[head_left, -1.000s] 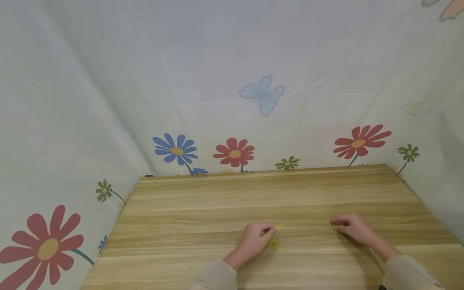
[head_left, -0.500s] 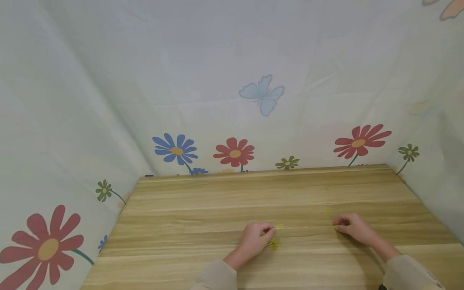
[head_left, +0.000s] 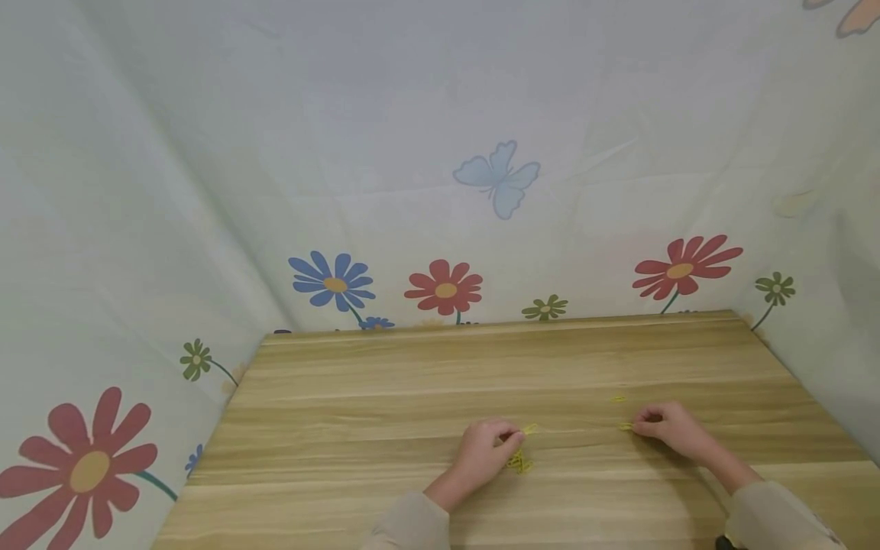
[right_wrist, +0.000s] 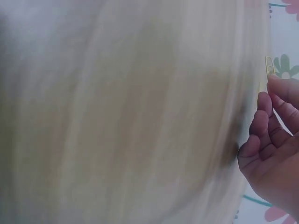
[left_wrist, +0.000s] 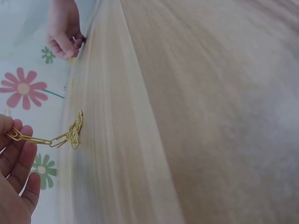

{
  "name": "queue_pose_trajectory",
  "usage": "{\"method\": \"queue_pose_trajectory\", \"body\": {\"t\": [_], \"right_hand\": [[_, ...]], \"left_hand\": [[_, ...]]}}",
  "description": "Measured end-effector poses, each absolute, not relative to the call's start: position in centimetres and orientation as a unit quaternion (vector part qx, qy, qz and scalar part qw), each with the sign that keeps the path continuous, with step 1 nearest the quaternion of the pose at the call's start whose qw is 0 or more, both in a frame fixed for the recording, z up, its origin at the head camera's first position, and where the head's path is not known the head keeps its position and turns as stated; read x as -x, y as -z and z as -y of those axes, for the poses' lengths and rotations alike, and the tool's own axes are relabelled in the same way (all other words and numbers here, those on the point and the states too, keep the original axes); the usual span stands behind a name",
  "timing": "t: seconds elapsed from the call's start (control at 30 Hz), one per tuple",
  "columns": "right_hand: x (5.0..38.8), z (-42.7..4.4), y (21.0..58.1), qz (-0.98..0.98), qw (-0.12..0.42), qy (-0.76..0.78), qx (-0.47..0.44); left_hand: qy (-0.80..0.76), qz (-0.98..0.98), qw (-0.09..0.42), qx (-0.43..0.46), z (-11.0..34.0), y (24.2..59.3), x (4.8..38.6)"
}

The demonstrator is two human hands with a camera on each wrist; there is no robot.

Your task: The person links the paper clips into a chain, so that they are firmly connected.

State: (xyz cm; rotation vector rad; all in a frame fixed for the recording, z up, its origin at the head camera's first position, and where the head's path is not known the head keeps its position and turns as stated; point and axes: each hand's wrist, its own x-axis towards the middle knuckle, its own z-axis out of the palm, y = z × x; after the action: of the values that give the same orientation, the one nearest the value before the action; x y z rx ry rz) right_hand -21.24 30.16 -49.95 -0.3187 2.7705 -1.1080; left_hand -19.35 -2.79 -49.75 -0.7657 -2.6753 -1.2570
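Observation:
In the left wrist view a chain of yellow paper clips [left_wrist: 58, 139] runs from the thumb and fingertips of my left hand [left_wrist: 16, 172] down to a tangled bunch on the wood. The head view shows that bunch [head_left: 519, 462] beside my left hand [head_left: 484, 454], with one clip poking out past its fingertips. To the right, my right hand [head_left: 677, 433] pinches a single yellow paper clip [head_left: 626, 427], which points toward the left. That clip [right_wrist: 269, 65] stands up from the thumb and finger of my right hand [right_wrist: 275, 130] in the right wrist view.
Another yellow paper clip [head_left: 619, 399] lies on the wooden table [head_left: 385, 382], just beyond my right hand. Behind and beside the table hangs a pale cloth [head_left: 385, 137] printed with flowers and butterflies.
The clip in my right hand has turned from hanging down near the fingertips to pointing left. My left hand has stayed in place with the chain.

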Motion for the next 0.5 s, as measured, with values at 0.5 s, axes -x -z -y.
{"method": "queue_pose_trajectory", "body": {"t": [0.5], "right_hand": [[21.9, -27.2, 47.5, -0.903, 0.077, 0.403, 0.131]], "left_hand": [[0.398, 0.883, 0.038, 0.247, 2.6, 49.2, 19.2]]}}
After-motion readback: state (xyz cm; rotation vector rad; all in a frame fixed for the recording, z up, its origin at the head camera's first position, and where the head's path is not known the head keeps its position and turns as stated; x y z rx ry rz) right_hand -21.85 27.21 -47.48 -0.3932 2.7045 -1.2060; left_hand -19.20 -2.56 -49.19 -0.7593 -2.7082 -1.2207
